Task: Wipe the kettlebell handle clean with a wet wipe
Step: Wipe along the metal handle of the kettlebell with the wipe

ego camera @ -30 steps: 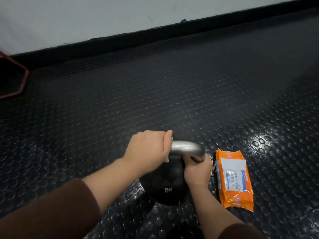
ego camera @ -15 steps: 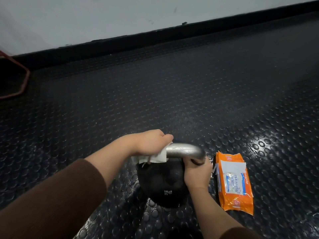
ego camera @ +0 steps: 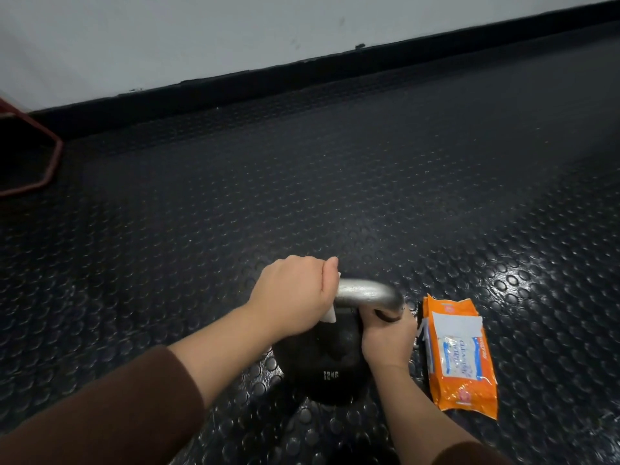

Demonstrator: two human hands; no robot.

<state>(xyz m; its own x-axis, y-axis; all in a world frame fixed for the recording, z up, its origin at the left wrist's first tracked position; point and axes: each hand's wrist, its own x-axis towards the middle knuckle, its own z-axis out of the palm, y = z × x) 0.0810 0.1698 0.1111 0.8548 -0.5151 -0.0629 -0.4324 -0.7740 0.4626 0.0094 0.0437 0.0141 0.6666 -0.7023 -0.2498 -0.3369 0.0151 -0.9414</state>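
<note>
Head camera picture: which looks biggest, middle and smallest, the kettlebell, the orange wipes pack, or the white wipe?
1. kettlebell, though partly covered
2. orange wipes pack
3. white wipe; only a corner shows below the left hand, so its full size is hidden

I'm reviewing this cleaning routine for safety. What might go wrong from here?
The right hand grips the right end of the handle, so that stretch may stay unwiped. The left hand holds the wet wipe bunched, with only a corner showing; it may skip patches. The wipe pack beside the kettlebell looks open, so its wipes may dry.
</note>
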